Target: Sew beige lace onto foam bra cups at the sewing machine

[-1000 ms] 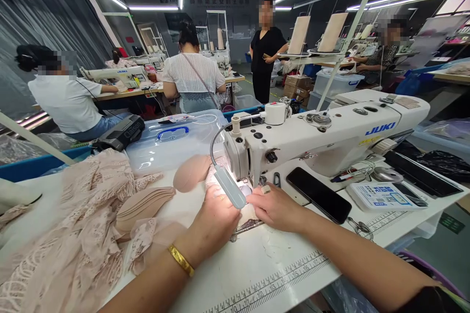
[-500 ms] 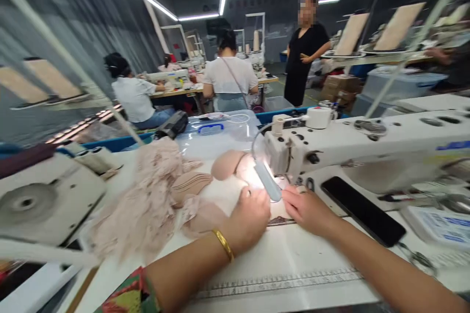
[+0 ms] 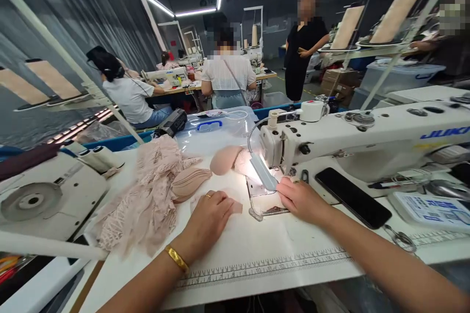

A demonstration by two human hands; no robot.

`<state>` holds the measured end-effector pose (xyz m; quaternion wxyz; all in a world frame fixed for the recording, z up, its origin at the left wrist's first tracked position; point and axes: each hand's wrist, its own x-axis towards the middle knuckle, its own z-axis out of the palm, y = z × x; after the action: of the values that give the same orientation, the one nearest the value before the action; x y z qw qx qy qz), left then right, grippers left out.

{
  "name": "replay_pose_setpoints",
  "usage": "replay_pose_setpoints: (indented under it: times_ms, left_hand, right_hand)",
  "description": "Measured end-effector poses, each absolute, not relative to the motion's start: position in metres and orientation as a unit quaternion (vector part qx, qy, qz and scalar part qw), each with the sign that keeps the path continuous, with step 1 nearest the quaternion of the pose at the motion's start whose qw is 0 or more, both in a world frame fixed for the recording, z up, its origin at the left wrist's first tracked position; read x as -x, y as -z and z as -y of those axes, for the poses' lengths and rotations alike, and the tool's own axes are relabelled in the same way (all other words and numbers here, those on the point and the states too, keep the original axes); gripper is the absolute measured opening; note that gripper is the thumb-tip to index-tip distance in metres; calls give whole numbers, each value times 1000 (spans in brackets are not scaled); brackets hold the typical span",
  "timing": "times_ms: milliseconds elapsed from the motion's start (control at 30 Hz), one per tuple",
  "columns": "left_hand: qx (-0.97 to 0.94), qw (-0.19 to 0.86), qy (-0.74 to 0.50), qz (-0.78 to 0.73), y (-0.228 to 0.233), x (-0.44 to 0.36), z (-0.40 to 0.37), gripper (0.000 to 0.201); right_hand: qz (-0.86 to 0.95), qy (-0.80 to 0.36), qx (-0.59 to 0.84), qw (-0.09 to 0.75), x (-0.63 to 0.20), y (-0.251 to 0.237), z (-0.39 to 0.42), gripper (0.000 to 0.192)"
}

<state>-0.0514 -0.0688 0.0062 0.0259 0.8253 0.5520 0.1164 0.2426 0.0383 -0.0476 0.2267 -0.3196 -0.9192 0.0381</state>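
My left hand (image 3: 210, 217), with a ring and a gold bangle, rests on the white table with bent fingers closed on a thin beige fabric piece (image 3: 236, 207). My right hand (image 3: 301, 201) is beside the needle area of the white sewing machine (image 3: 330, 134). Its fingers are drawn together, and the tips are partly hidden behind the grey lamp (image 3: 263, 173), so what they hold is unclear. Under the lamp's glare lies pale lace fabric (image 3: 245, 162), next to a beige moulded cup (image 3: 224, 159). A stack of beige cups (image 3: 191, 183) sits left of it.
Crumpled pink lace (image 3: 150, 195) covers the table's left. A black phone (image 3: 352, 198) and a white box (image 3: 429, 210) lie at right. Beyond the table's far edge stands a clear bin (image 3: 220, 132). Several people are farther back, one standing (image 3: 304, 54).
My left hand has moved left, away from the needle area, and the beige fabric piece shows at its fingertips. My right hand stays by the machine. The view has shifted slightly.
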Motion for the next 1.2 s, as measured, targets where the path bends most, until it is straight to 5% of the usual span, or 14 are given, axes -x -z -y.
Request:
replay_pose_setpoints:
  times_ms: [367, 1200]
  left_hand:
    - [-893, 23, -202, -401, 11, -2, -2, 23]
    - [-849, 42, -260, -457, 9, -26, -6, 21]
  right_hand:
    - [935, -72, 274, 212, -241, 36, -37, 33]
    - [922, -88, 309, 214, -238, 34, -41, 21]
